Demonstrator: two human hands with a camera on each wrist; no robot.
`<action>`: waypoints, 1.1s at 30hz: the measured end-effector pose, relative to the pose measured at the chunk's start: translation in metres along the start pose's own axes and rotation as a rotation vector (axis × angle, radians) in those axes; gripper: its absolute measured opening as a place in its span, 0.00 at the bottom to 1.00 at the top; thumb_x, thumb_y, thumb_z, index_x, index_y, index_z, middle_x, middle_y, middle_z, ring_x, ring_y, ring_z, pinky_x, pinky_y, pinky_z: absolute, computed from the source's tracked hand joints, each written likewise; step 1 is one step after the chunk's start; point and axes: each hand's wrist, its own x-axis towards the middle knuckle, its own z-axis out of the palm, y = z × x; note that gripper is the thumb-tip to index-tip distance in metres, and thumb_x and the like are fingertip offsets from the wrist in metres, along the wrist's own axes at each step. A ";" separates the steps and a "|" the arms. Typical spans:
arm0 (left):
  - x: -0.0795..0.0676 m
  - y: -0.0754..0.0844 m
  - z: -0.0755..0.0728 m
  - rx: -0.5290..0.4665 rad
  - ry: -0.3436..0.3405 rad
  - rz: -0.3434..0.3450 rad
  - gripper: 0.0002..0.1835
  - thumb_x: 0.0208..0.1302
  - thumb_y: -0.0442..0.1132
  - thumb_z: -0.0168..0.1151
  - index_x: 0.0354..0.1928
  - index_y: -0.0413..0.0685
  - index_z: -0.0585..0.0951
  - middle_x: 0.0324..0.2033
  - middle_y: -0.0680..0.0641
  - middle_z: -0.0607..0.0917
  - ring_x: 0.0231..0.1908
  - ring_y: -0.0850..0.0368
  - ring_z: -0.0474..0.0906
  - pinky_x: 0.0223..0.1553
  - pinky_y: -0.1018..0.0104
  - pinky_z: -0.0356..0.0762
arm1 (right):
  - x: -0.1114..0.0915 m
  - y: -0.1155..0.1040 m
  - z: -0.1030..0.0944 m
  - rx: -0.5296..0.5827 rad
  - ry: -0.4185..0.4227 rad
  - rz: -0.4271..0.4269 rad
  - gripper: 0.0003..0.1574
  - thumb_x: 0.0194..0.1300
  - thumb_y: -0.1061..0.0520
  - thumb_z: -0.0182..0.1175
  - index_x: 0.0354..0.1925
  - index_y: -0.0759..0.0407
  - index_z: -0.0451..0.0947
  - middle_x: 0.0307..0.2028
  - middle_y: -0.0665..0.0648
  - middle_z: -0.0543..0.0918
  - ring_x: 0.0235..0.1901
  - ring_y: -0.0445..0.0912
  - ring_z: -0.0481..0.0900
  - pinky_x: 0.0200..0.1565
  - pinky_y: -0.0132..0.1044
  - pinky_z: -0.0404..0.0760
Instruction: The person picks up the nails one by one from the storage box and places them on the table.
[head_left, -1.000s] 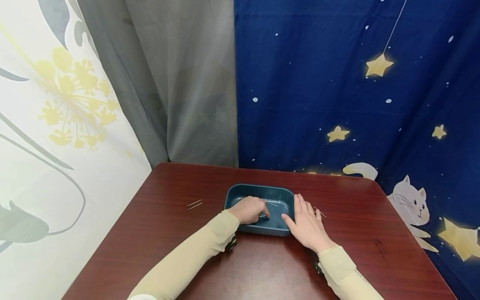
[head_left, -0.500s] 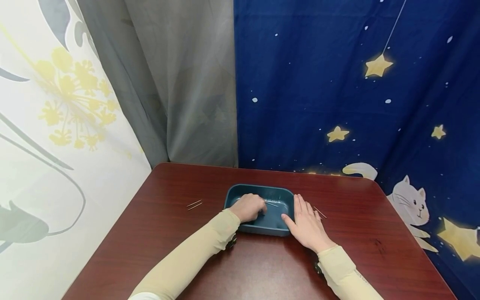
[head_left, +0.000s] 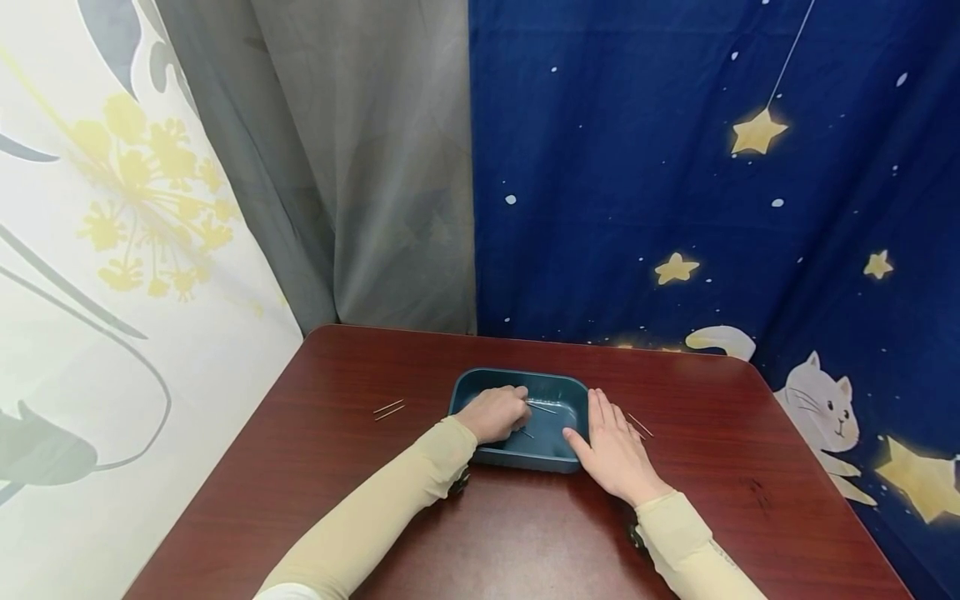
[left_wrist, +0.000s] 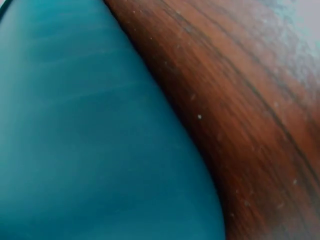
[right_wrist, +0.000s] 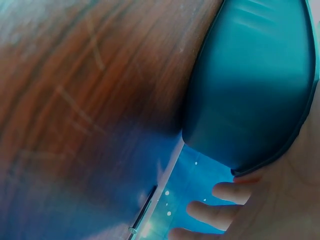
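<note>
My left hand [head_left: 495, 414] reaches into a dark teal rectangular tray [head_left: 528, 461], its fingers bent over the tray floor. A thin needle-like stick [head_left: 528, 433] shows just below those fingers; whether they pinch it I cannot tell. Another such stick [head_left: 543, 407] lies in the tray to the right of the hand. My right hand [head_left: 617, 454] rests flat along the tray's right side, fingers straight and thumb over the rim. In the right wrist view its fingers [right_wrist: 215, 212] extend beyond the tray's edge. The left wrist view holds only the tray's outer wall [left_wrist: 100, 140] and tabletop.
Two thin sticks [head_left: 389, 410] lie on the reddish-brown table [head_left: 525, 533] left of the tray. More sticks [head_left: 641, 426] lie beside the right hand, partly covered by it. Grey and blue curtains [head_left: 600, 167] hang behind the table's far edge.
My left hand has drawn slightly back to the left inside the tray, and its extended index finger has bent. The right hand and the tray have stayed in place.
</note>
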 end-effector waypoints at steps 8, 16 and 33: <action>-0.002 0.007 0.000 0.080 -0.111 -0.052 0.05 0.64 0.37 0.69 0.33 0.55 0.82 0.35 0.52 0.72 0.32 0.59 0.69 0.30 0.67 0.72 | -0.001 -0.003 -0.001 0.002 -0.004 -0.002 0.56 0.73 0.33 0.53 0.78 0.68 0.46 0.77 0.68 0.53 0.72 0.67 0.54 0.66 0.69 0.57; -0.010 0.011 -0.007 0.027 -0.123 -0.118 0.13 0.66 0.39 0.62 0.51 0.46 0.82 0.44 0.50 0.74 0.37 0.57 0.67 0.33 0.64 0.72 | -0.003 -0.002 -0.001 -0.028 -0.007 -0.008 0.57 0.73 0.30 0.50 0.78 0.67 0.46 0.77 0.68 0.52 0.73 0.69 0.52 0.66 0.70 0.53; -0.029 0.011 -0.028 0.009 -0.015 -0.222 0.11 0.76 0.45 0.48 0.39 0.48 0.76 0.39 0.49 0.71 0.36 0.54 0.64 0.33 0.61 0.68 | -0.002 -0.002 -0.005 -0.043 -0.009 -0.020 0.58 0.72 0.26 0.46 0.79 0.66 0.47 0.77 0.66 0.52 0.75 0.66 0.48 0.66 0.72 0.49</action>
